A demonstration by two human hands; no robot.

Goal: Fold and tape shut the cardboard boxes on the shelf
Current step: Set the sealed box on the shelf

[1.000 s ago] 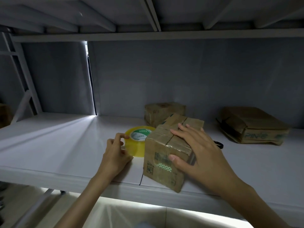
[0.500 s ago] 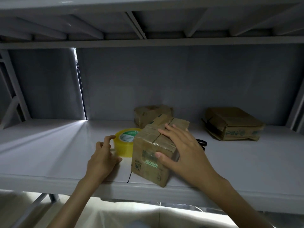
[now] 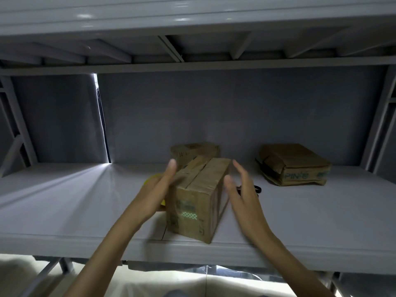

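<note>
One brown cardboard box (image 3: 196, 202), flaps folded shut, is set near the front edge of the grey metal shelf (image 3: 75, 202); it is flanked by the left hand (image 3: 156, 189) and right hand (image 3: 242, 191), fingers straight, neither grip closed (contact with the box cannot be told, the hands being blurred); a yellow tape roll (image 3: 151, 180) is largely hidden behind the left hand; a second small brown box (image 3: 192, 152) is placed behind; a flattened brown carton (image 3: 295, 165) is laid well apart at right.
</note>
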